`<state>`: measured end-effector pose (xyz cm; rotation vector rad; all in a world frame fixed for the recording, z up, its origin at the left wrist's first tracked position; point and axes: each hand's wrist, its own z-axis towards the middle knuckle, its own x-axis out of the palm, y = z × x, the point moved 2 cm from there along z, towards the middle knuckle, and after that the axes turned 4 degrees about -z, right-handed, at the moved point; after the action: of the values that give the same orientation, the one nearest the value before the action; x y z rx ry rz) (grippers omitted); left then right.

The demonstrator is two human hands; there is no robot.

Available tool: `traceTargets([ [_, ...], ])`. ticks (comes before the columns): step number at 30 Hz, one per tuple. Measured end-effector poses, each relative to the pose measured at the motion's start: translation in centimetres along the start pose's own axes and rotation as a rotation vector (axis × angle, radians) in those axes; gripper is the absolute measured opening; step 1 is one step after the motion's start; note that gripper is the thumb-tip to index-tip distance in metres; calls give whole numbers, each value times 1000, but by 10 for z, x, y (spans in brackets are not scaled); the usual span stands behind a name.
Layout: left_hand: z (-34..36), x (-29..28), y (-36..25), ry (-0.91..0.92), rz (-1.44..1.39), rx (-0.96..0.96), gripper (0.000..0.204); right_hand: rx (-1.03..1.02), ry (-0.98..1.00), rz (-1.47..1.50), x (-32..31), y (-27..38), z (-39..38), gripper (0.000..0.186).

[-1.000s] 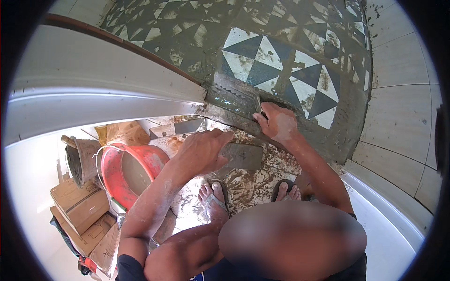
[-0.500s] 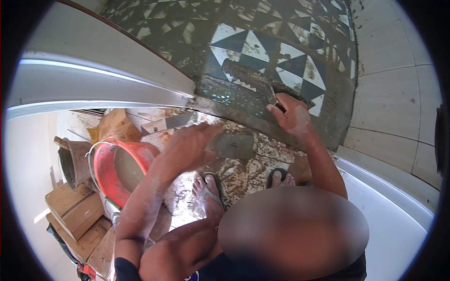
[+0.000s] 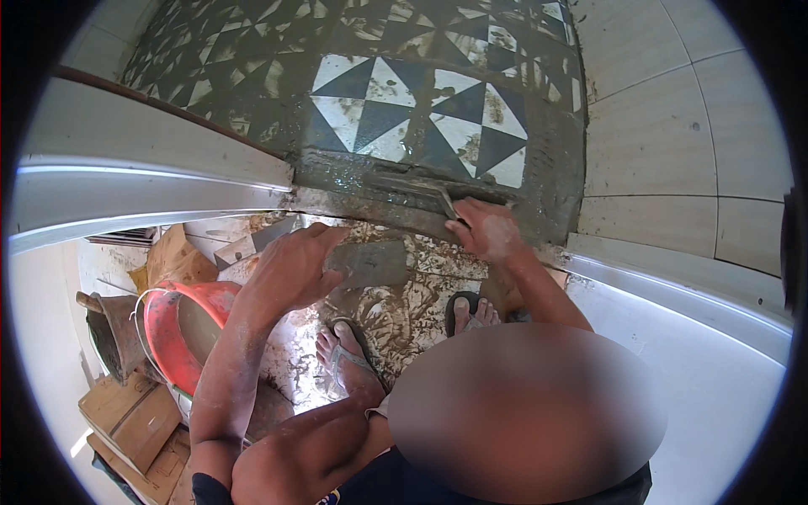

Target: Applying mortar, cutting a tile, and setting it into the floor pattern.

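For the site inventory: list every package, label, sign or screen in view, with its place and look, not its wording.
Brown cardboard boxes: stacked at lower left, below the red plastic bucket; rectangular, plain brown, closed as far as shown.
Crumpled brown paper sack: upper left of the bucket, beside the left hand; tan, creased.
No labels, signs or screens can be made out.

Open mortar-spattered floor point(image 3: 404, 311) between both feet; red bucket point(image 3: 172, 337) and cardboard boxes point(image 3: 126, 412) crowding the left.
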<state>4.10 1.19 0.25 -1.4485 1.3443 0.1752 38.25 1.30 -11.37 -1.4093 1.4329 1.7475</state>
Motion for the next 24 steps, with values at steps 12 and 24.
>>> traceTargets([
  [12, 0, 5, 5, 5, -5, -4, 62, 42, -97, -102, -18, -35, -6, 26],
  [24, 2, 6, -2, 33, 12, -6, 62, -12, -90, -82, 8, -6, 21, 24],
])
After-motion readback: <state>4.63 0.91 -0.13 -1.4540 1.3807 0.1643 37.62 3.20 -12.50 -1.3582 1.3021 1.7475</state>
